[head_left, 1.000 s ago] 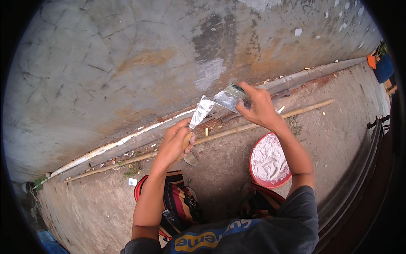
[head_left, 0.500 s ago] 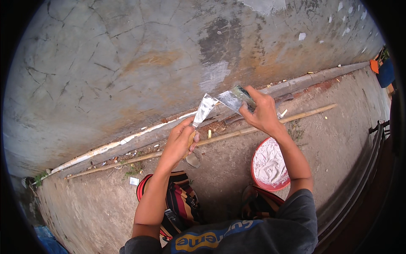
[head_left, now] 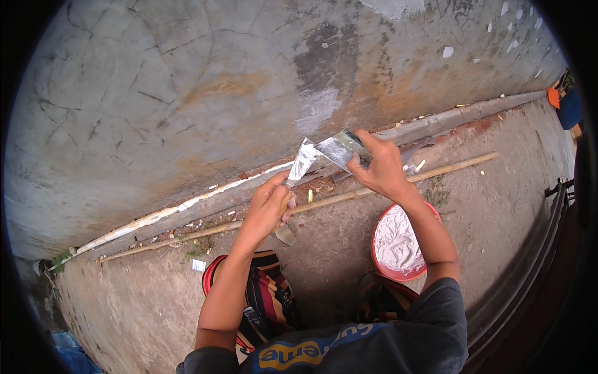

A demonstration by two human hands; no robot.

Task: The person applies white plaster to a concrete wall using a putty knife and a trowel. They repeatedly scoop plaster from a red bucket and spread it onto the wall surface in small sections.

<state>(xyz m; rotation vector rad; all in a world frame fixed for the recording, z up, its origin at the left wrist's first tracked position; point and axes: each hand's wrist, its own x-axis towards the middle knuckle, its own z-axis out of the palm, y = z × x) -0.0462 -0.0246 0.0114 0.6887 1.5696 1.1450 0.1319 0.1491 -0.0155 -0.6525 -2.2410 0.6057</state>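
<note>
My left hand [head_left: 268, 204] is closed round the wooden handle of a putty knife [head_left: 303, 161], whose blade points up and is smeared with white paste. Between the thumb and fingers of my right hand [head_left: 381, 163] is a flat metal scraper plate [head_left: 341, 148], streaked with grey and white. The plate's left edge meets the knife blade, near its upper end. A red basin [head_left: 374, 249] of thick white putty [head_left: 398, 243] stands on the ground beneath my right forearm. Ahead is the cracked grey wall [head_left: 205, 112], with a pale smear of putty [head_left: 317, 111] on it.
A bamboo pole [head_left: 349, 198] lies along the ground beside the wall's base. Closer to the wall runs a whitish pipe [head_left: 149, 218] next to a ledge. Small rubbish and weeds [head_left: 198, 248] dot the concrete ground [head_left: 156, 293]. Dark rails [head_left: 529, 268] stand at the right.
The scraper plate has shifted slightly left and down against the putty knife's blade. My left hand keeps nearly the same place.
</note>
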